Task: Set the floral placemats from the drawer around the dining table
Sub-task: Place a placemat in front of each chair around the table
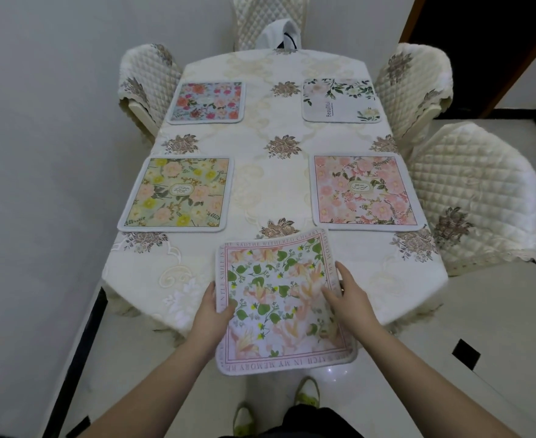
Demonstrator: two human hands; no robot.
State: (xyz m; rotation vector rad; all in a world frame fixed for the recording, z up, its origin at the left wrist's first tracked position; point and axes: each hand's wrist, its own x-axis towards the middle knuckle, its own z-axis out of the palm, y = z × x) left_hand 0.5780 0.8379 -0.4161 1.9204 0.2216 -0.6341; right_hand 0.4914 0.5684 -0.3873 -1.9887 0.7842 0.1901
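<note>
Four mats already lay on the table (269, 188); the fifth mat (279, 298) jutted off its near end, left hand (211, 314) and right hand (347, 295) gripping its side edges equally.

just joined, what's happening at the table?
A person is laying floral placemats on a dining table covered with a cream cloth. Four already lie flat: a blue-pink mat far left, a white leafy mat far right, a yellow-green mat near left and a pink mat near right. The left hand and right hand hold a fifth mat by its side edges at the near end, its near part overhanging the table edge, not yet set flat.
</note>
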